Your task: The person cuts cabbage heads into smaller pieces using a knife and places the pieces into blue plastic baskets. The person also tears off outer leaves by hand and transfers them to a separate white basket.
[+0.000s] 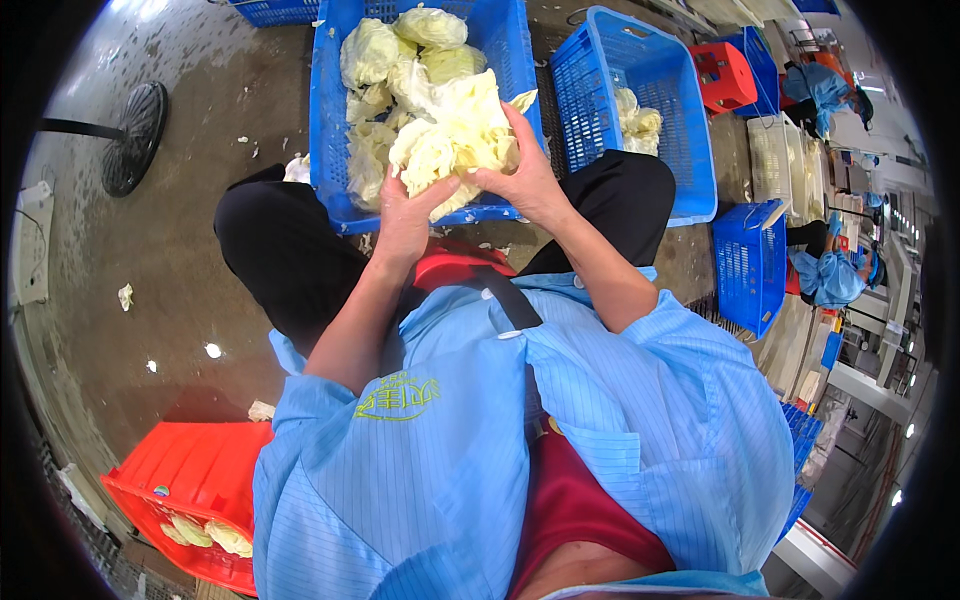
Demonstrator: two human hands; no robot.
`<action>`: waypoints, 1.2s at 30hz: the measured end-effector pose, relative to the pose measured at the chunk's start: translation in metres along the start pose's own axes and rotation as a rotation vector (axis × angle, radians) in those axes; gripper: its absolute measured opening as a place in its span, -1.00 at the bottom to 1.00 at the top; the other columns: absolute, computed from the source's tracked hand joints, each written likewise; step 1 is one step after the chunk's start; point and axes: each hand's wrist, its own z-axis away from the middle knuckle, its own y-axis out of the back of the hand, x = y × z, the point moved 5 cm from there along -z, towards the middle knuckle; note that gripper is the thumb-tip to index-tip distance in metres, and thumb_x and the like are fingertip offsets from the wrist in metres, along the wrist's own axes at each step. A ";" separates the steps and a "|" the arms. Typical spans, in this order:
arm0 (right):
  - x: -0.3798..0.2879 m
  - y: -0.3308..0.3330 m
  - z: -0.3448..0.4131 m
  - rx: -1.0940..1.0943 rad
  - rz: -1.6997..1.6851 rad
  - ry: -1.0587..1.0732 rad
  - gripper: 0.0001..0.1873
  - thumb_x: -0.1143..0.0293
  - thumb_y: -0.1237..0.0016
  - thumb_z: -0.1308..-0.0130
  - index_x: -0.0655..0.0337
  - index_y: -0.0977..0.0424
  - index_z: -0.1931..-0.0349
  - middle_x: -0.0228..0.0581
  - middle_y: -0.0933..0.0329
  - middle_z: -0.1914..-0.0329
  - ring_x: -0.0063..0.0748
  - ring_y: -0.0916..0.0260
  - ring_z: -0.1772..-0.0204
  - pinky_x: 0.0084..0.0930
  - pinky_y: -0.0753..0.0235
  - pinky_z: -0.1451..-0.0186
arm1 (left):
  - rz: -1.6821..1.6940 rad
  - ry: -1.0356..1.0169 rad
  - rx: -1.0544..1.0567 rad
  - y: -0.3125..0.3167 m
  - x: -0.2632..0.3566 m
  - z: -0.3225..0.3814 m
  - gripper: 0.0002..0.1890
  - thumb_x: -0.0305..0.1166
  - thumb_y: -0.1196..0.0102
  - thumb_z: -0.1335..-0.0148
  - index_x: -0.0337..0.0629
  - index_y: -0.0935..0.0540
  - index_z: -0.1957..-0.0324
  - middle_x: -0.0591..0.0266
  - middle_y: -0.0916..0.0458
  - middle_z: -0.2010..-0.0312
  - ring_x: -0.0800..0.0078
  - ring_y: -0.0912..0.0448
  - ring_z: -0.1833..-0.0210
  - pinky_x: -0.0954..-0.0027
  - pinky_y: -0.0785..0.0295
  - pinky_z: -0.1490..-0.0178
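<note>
Both hands hold one pale yellow cabbage (457, 142) with loose, ruffled leaves, over the near part of a blue plastic crate (324, 112). My left hand (409, 214) grips its lower left side. On its right side is my right hand (525, 172), with the thumb across the near leaves. The thumbs of both hands nearly meet at the near edge. More cabbage heads (431, 28) lie in the crate beyond the hands, several of them in thin, wrinkled, translucent outer layers. The held cabbage hides part of the crate's contents.
Another blue crate (705, 165) with a few cabbages stands right of my knee. A red crate (195, 457) holding cabbage pieces lies at the lower left. A round black stand base (135, 139) rests on the wet floor. Two people in blue sit at the far right.
</note>
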 end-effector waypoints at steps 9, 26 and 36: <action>0.004 0.018 -0.004 -0.061 -0.332 -0.199 -0.22 0.66 -0.16 -0.02 0.26 -0.17 -0.31 -0.20 -0.37 -0.19 -0.45 -0.36 -0.18 -0.51 -0.40 -0.22 | 0.231 0.184 -0.056 0.002 -0.003 0.005 -0.39 -0.54 -0.14 -0.17 -0.29 -0.26 -0.27 0.04 -0.41 -0.19 0.23 -0.46 -0.19 0.22 -0.38 -0.24; 0.024 0.026 -0.007 -0.195 -0.516 -0.230 -0.18 0.69 -0.14 -0.02 0.23 -0.13 -0.34 -0.23 -0.34 -0.24 -0.43 -0.29 -0.26 -0.47 -0.30 -0.30 | 0.211 0.232 -0.142 0.004 -0.001 0.007 -0.32 -0.48 -0.13 -0.12 -0.31 -0.20 -0.30 0.03 -0.38 -0.22 0.22 -0.41 -0.24 0.22 -0.31 -0.30; 0.001 0.016 -0.009 -0.160 0.026 -0.018 -0.13 0.42 -0.20 -0.05 0.11 -0.05 -0.39 -0.12 -0.18 -0.31 -0.36 -0.17 -0.32 -0.44 -0.20 -0.34 | 0.138 0.131 -0.013 0.006 -0.002 0.002 -0.43 -0.61 -0.12 -0.12 -0.29 -0.34 -0.22 0.08 -0.49 -0.12 0.28 -0.50 -0.14 0.26 -0.42 -0.21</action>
